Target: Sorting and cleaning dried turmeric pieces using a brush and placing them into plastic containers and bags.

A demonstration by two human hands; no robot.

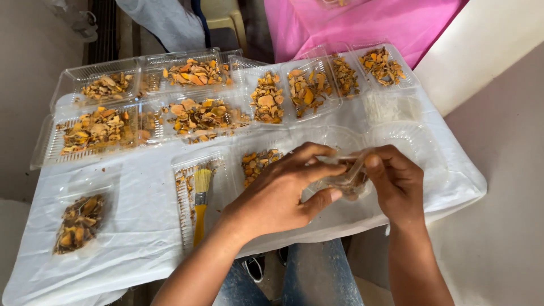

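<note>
Both hands work a small clear plastic bag (347, 180) held just above the near edge of the white-covered table (141, 238). The left hand (277, 195) has thumb and fingers pinched on the bag's left side; the right hand (396, 181) has its fingertips clamped on the bag's top right.

Progress, judged: most sorting appears done. About nine clear trays (195, 73) behind the bag hold orange-yellow dried pieces. One filled bag (79, 222) lies far left of the held bag. One yellow brush (200, 204) rests in a tray to its left. Empty trays (396, 139) behind it: about two.
</note>
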